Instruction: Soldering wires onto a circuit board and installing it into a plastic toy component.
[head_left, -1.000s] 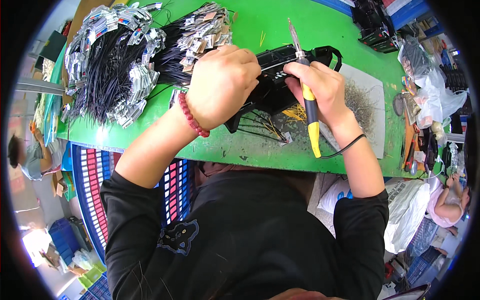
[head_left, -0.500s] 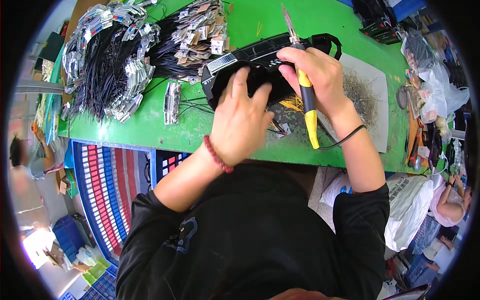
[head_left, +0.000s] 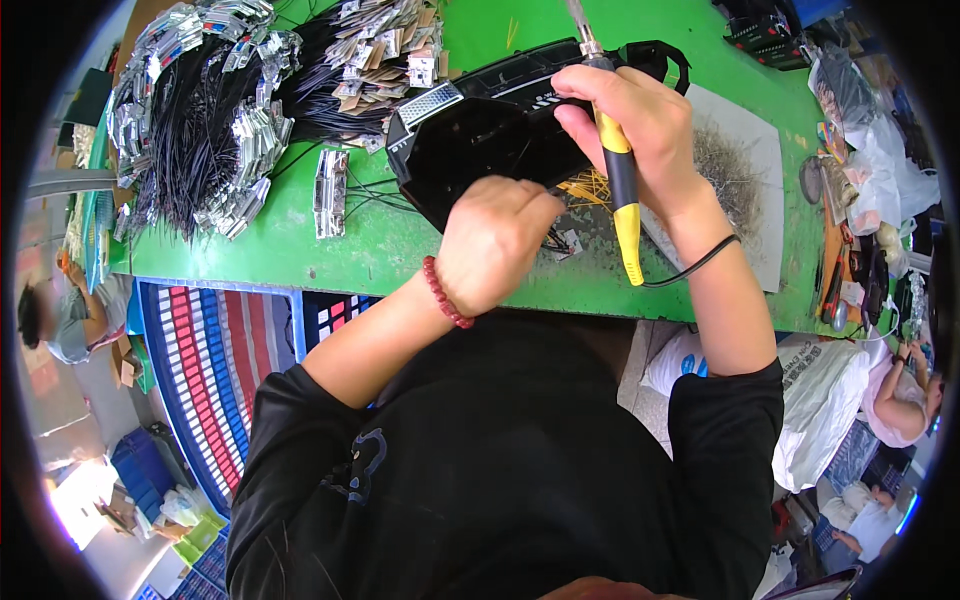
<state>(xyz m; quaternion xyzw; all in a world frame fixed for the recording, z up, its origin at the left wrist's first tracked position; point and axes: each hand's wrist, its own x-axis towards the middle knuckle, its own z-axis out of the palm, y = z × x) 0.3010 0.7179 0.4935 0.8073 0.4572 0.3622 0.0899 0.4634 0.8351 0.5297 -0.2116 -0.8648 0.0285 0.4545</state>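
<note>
My right hand (head_left: 645,130) is closed around a soldering iron (head_left: 624,185) with a yellow and black handle, its metal tip pointing to the far side. Under that hand lies a hollow black plastic housing (head_left: 470,150), its open side toward me and a silver grille at its left end. At the housing's near edge, my left hand (head_left: 503,235) has its fingers curled in; whatever they hold is hidden. Thin dark wires and a small pale tag (head_left: 569,243) show just right of it. Thin yellow wires (head_left: 588,187) lie between the housing and my right wrist.
Left on the green table (head_left: 250,258) are bundles of silver parts with black wires (head_left: 262,140) and tan-backed pieces (head_left: 385,50). One silver part (head_left: 330,193) lies nearer. A board with a wiry heap (head_left: 728,185) is at right, past it plastic bags (head_left: 885,150). A cord trails from the iron.
My left hand has come out of the housing's hollow toward me, and its spread fingers have curled in. The housing has shifted slightly in view; my right hand keeps hold of the soldering iron.
</note>
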